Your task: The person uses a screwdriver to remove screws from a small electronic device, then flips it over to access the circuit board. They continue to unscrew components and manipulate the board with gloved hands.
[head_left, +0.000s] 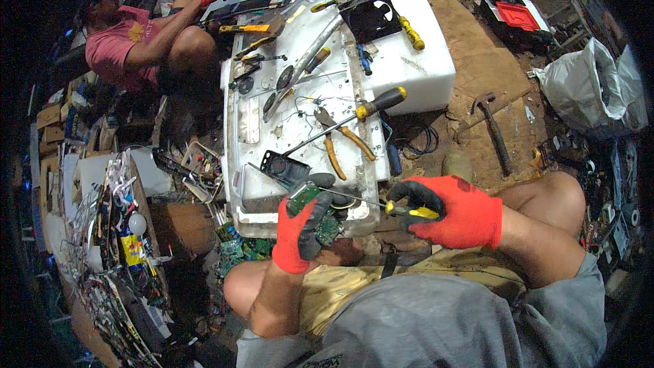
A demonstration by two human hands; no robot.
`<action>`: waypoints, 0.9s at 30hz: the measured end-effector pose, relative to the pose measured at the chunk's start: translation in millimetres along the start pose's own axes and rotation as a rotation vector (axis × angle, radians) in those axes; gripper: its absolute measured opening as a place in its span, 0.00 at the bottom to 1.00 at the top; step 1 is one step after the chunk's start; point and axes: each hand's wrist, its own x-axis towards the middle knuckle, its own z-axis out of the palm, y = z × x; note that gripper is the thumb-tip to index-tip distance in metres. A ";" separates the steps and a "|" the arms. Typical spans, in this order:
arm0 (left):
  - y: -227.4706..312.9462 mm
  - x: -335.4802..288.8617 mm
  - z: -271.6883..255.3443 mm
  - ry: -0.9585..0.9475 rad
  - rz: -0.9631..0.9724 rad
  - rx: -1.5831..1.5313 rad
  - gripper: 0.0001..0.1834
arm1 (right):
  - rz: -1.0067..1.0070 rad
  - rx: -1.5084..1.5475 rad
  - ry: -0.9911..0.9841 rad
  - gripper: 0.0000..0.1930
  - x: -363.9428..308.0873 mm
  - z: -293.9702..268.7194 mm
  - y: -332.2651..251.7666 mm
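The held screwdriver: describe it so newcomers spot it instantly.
Find the white work surface, then the red-gloved right hand by its near right corner. That hand grips a yellow-handled screwdriver, pointing left toward a green circuit board. Unlike the black-and-yellow screwdriver lying by the orange-handled pliers, this one is held.

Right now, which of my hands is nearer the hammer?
Right: your right hand is below and left of the hammer in the picture; your left hand is much farther left.

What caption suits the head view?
Gloved left hand holds a green circuit board; gloved right hand holds a yellow-handled screwdriver.
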 end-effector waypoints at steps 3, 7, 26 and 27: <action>-6.9 -1.0 -7.1 0.011 0.021 0.016 0.18 | -0.085 -0.046 0.099 0.22 -1.0 9.0 2.5; -4.7 -0.1 -3.4 0.066 0.101 0.041 0.18 | -0.142 -0.149 0.069 0.23 -3.4 8.1 -13.5; -18.9 2.4 -11.5 0.108 0.288 0.422 0.18 | -0.133 -0.194 0.053 0.23 -6.9 27.9 -7.0; -21.1 2.4 -12.5 0.115 0.296 0.455 0.20 | -0.133 -0.194 0.055 0.23 -7.0 28.7 -7.1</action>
